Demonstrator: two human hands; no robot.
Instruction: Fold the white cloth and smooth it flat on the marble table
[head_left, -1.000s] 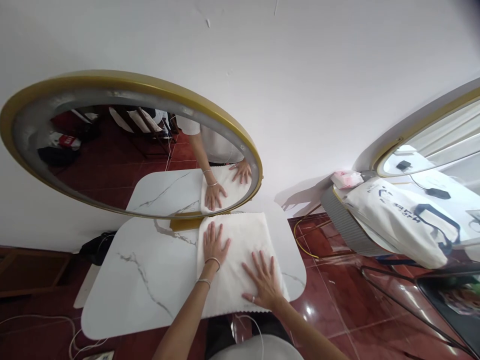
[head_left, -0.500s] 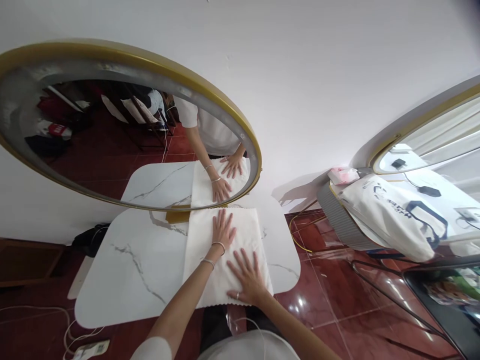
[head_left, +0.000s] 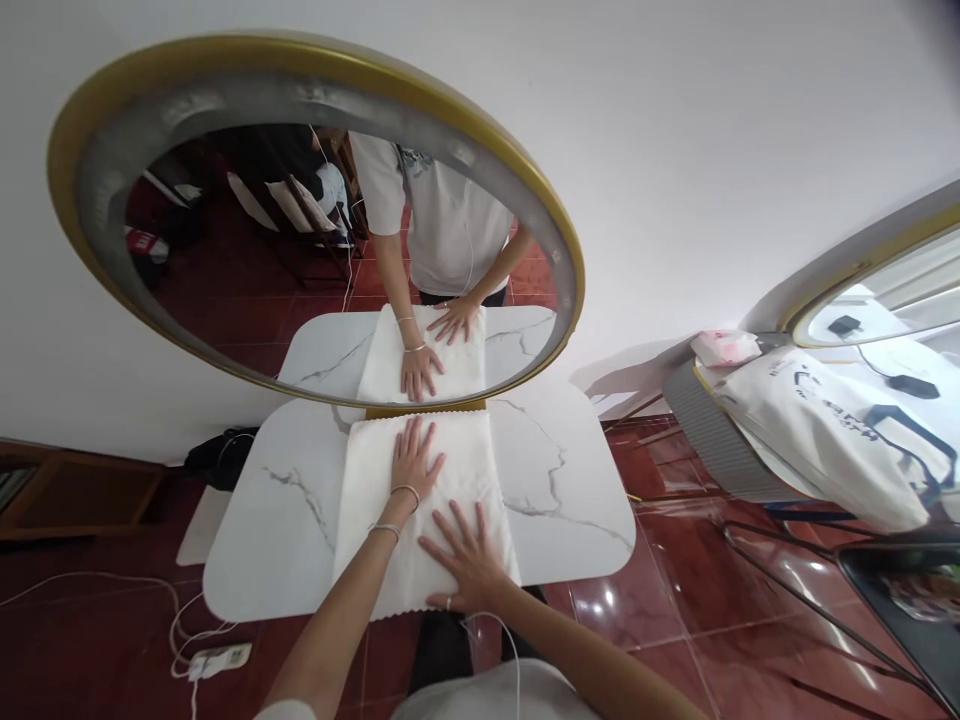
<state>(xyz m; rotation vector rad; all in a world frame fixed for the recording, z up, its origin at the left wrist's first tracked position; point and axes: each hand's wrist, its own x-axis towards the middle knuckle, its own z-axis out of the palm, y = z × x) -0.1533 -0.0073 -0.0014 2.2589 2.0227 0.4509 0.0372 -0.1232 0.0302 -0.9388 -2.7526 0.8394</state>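
Observation:
A white folded cloth (head_left: pixel 360 520) with scalloped edges lies flat on the white marble-patterned table (head_left: pixel 577 480). My left hand (head_left: pixel 414 465) rests on its far half, palm down with fingers stretched out, two bracelets on the wrist. Nearer to me, my right hand (head_left: pixel 469 560) presses flat on the cloth's right part, fingers spread, a ring on one finger. Neither hand grips anything. Both hands and the cloth are mirrored in the round mirror (head_left: pixel 315 300) above the table.
Gold framing surrounds the mirror, which overhangs the table's back edge. To the right, a white printed bag (head_left: pixel 817 420) and a tissue pack (head_left: pixel 726 347) sit on another table. A power strip (head_left: pixel 220 660) with cables lies on the red tiled floor (head_left: pixel 652 590) at lower left.
My view has shifted, so more of the mirror's reflection shows. The cloth, with both hands still flat on it, lies further left on the table than before.

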